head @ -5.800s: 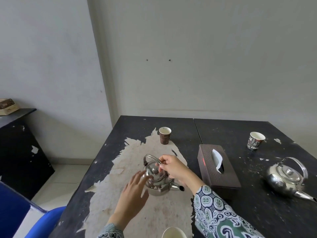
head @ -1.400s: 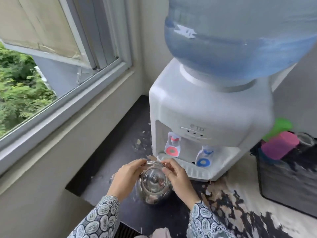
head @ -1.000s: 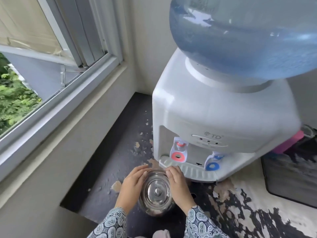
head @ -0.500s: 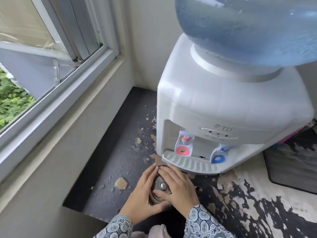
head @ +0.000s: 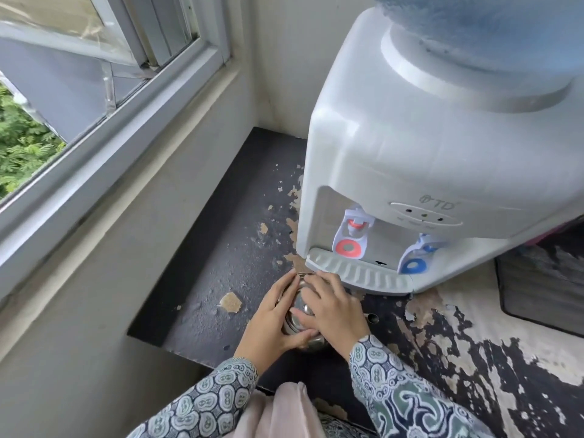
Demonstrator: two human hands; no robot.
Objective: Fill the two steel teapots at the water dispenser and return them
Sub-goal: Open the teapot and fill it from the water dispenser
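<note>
Both the left hand [head: 274, 314] and right hand [head: 333, 306] clasp one steel teapot [head: 300, 314] standing lid-on near the worktop's front edge, just before the water dispenser [head: 426, 159], so filling seems not yet begun; the second pot is unseen.

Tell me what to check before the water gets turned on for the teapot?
1. Teapot standing on the counter: ok.
2. Both hands on it, left hand and right hand: ok.
3. Lid off: not ok, its knob still shows.
4. Teapot under a tap: not ok, it sits in front of the drip tray.
5. Water in the bottle: ok.
6. Teapot empty: cannot tell.
</note>
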